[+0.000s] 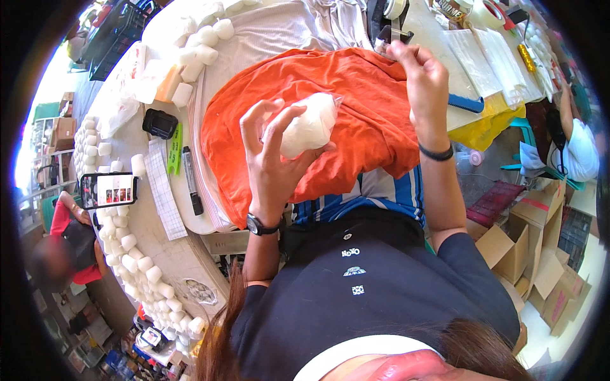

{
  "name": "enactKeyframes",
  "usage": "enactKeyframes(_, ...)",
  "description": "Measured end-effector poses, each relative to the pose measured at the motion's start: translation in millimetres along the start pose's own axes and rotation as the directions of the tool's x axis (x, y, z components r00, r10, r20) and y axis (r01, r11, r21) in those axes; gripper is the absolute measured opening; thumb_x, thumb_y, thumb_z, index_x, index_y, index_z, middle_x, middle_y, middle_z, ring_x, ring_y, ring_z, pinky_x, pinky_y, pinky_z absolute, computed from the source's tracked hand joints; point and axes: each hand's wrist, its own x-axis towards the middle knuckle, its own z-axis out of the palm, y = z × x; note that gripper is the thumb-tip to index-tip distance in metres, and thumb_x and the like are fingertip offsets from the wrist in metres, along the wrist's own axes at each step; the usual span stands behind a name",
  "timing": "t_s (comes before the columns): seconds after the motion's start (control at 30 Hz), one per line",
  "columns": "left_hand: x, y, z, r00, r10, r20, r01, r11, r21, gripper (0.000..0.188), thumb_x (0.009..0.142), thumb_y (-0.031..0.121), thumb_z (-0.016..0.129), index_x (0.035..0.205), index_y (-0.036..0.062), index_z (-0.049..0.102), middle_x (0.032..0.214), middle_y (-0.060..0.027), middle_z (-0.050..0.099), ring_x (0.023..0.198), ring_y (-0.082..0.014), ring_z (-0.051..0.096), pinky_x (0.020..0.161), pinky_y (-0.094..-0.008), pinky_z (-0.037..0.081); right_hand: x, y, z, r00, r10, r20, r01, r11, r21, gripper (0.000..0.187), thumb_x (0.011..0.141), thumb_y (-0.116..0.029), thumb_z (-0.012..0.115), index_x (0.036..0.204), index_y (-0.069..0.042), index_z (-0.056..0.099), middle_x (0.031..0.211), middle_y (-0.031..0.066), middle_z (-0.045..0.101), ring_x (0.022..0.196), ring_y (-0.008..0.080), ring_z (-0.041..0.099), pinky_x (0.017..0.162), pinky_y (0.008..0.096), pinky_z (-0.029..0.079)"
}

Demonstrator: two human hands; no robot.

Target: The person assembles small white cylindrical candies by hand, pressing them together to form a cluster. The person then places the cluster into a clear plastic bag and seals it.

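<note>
My left hand (273, 152) is curled around a white candle (308, 126) wrapped in clear plastic, lifted above the orange cloth (362, 95). The wrap gathers to a point on the candle's right side. Farther off and to the right, my right hand (424, 79) is closed in a pinch at the near end of a black tape dispenser (389, 24). A small shiny bit of what looks like clear tape shows at its fingertips. The orange cloth spreads over the table edge and my lap.
Many white candles (152, 274) line the table's left edge beside a propped phone (108, 190). A black marker (191, 181), a green cutter (175, 149) and a black tray (160, 123) lie nearer. Clear plastic sleeves (473, 63) and a blue-handled tool (466, 103) are right; people sit both sides.
</note>
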Motion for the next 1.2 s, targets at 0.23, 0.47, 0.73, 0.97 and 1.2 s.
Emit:
enactKeyframes(0.23,5,-11,1,0.999,0.023,0.032,-0.023,1.0,-0.02,0.074,0.066,0.028,0.093,0.128,0.0079,0.058,0.124,-0.0139,0.059,0.112,-0.0346,0.061,0.091,-0.0449,0.054,22,26,-34,0.961,0.033,0.274,0.018,0.983,-0.181,0.011,0.098,-0.008,0.065,0.099,0.0,0.073,0.099,0.0038,0.075,0.092,0.0101,0.066,0.089,0.0241,0.052)
enactKeyframes(0.47,-3,-10,-6,0.997,-0.02,0.075,0.021,1.0,-0.016,0.074,0.074,0.02,0.089,0.137,0.01,0.051,0.127,-0.0143,0.058,0.117,-0.0352,0.058,0.097,-0.0455,0.051,-30,-28,-34,0.893,0.157,0.421,-0.052,0.967,-0.25,0.019,0.103,-0.018,0.062,0.102,-0.001,0.07,0.102,0.0028,0.071,0.097,0.0093,0.063,0.093,0.0237,0.047)
enactKeyframes(0.73,-14,-11,-1,0.998,-0.058,0.016,0.06,0.961,-0.271,0.079,0.073,0.008,0.087,0.142,0.011,0.05,0.127,-0.0157,0.061,0.116,-0.035,0.061,0.096,-0.044,0.053,-99,-84,28,0.826,0.126,0.55,-0.152,0.988,0.002,0.019,0.1,-0.019,0.067,0.09,-0.002,0.069,0.081,-0.0021,0.057,0.074,0.0037,0.048,0.068,0.0218,0.039)
enactKeyframes(0.97,-9,-2,-7,0.997,0.056,0.045,-0.054,0.997,-0.054,0.071,0.068,0.009,0.091,0.132,0.0079,0.059,0.121,-0.0133,0.065,0.113,-0.0292,0.065,0.093,-0.0398,0.056,-103,-82,33,0.731,0.306,0.61,-0.293,0.948,-0.126,0.019,0.104,-0.015,0.062,0.094,0.001,0.065,0.088,0.0018,0.064,0.086,0.0055,0.057,0.081,0.0216,0.045)
enactKeyframes(1.2,-2,-2,-4,0.999,0.045,0.003,-0.045,0.997,-0.063,0.062,0.067,0.006,0.089,0.125,0.0129,0.068,0.119,-0.0107,0.065,0.107,-0.028,0.067,0.087,-0.0378,0.06,-113,-69,32,0.783,0.275,0.558,-0.28,0.957,-0.078,0.022,0.1,-0.021,0.068,0.091,-0.001,0.069,0.079,-0.002,0.065,0.067,0.002,0.046,0.059,0.021,0.036)
